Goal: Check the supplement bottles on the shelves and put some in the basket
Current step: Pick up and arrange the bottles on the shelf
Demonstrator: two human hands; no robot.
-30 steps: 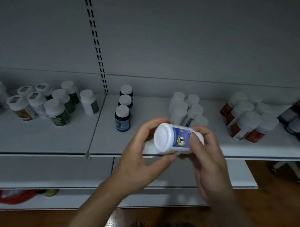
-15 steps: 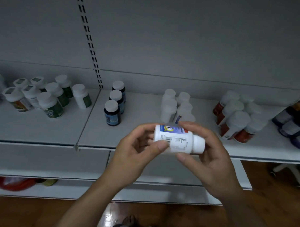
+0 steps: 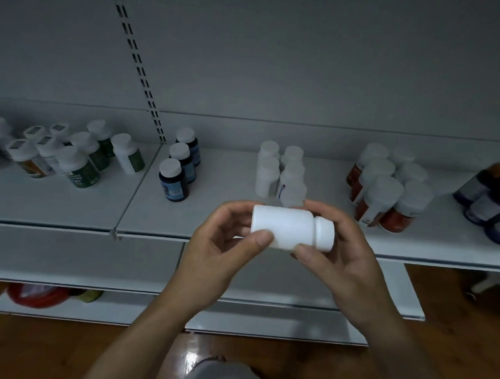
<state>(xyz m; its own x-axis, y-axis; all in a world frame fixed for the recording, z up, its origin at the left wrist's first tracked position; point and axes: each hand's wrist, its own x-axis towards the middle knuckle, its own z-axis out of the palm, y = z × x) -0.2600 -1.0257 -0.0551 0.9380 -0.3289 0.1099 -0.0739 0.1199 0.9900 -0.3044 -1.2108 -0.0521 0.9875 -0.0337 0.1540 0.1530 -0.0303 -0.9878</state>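
A white supplement bottle (image 3: 287, 228) lies on its side in front of the shelf, cap to the right, with its plain white side facing me. My left hand (image 3: 221, 256) grips its bottom end with thumb and fingers. My right hand (image 3: 340, 249) grips the cap end, thumb under and fingers over. More white bottles (image 3: 280, 173) stand on the shelf (image 3: 231, 217) just behind. A red basket (image 3: 35, 294) shows partly on the low shelf at the left.
Dark blue bottles (image 3: 177, 169) stand left of centre, green-labelled ones (image 3: 79, 163) further left, red-labelled ones (image 3: 384, 191) at the right and purple ones (image 3: 486, 203) at the far right edge. Wooden floor lies below.
The bottle has been turned in my hands: first its cap faced me, then the barcode label showed, and now a plain white side faces me.
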